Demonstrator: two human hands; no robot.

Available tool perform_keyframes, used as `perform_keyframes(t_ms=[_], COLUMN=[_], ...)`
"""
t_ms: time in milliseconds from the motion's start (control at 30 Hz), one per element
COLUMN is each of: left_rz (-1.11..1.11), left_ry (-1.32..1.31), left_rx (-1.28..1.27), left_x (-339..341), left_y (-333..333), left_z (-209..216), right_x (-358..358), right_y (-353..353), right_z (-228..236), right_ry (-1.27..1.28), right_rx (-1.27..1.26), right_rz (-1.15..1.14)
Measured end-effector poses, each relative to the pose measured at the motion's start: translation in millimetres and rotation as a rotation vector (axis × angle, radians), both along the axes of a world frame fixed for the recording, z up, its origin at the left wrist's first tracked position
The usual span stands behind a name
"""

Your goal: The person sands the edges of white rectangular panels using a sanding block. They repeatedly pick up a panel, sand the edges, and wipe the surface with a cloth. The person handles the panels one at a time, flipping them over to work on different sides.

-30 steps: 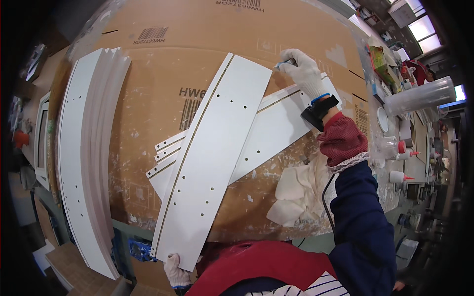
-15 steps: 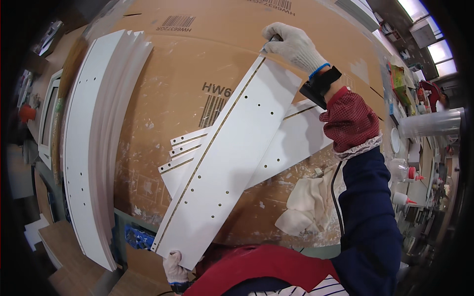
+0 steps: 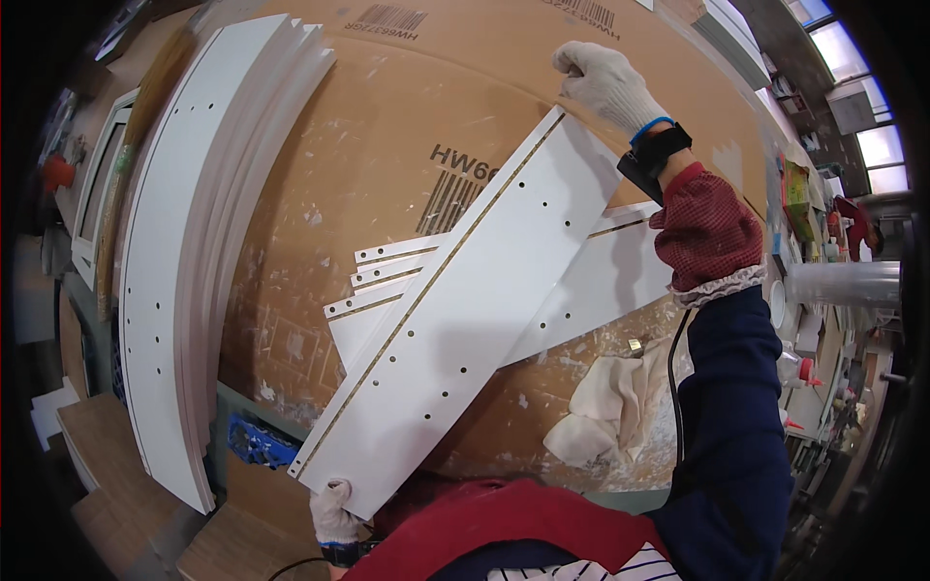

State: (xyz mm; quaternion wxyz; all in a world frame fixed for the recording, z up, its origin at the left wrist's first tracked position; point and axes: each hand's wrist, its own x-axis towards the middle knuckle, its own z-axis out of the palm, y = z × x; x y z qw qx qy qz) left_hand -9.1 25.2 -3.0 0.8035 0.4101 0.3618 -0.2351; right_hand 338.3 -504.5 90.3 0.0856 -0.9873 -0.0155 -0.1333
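A long white panel [image 3: 484, 261] with drilled holes and a thin brown groove along one edge lies slanted before me. It rests across other white panels [image 3: 387, 300], whose grooved, holed ends fan out beneath it. My left hand [image 3: 335, 511], in a white knit glove, grips the near end of the top panel, thumb on its face. My right hand [image 3: 608, 87], gloved too, is closed just beyond the panel's far end. Its curled fingers hide whatever they hold. A dark strap [image 3: 655, 155] wraps the right wrist, below a blue glove cuff.
A tall stack of white panels [image 3: 184, 242] stands along the left. Paint-flecked cardboard [image 3: 291, 281] covers the table. A crumpled cream cloth [image 3: 605, 407] lies near my right forearm, beside a black cord [image 3: 681, 387]. Bottles with red tips [image 3: 806, 371] stand at the right.
The view has shifted slightly. My right hand has lifted off the panel's far corner, and the small grey piece at its fingertips no longer shows. My left hand keeps its grip on the near end.
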Motion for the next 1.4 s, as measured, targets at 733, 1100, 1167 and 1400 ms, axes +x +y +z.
perform_keyframes(t_ms=[733, 1100, 1167, 1400], left_rz=[0.024, 0.068, 0.015, 0.072], left_ry=[-0.176, -0.368, -0.326, -0.418], left_rx=[-0.122, -0.278, -0.264, -0.428], left_x=[31.0, 14.3, 15.2, 10.1], left_y=[-23.1, -12.9, -9.4, -15.5], left_z=[40.6, 32.8, 50.9, 12.4], right_x=[-94.2, -159.0, -166.1, -169.2], right_y=[154.0, 368.7, 390.5, 423.4], right_z=[29.9, 19.7, 15.3, -4.6], right_ry=[0.471, 0.729, 0.653, 0.47], right_rx=[0.94, 0.682, 0.606, 0.442], right_rz=[0.283, 1.0, 1.089, 1.322])
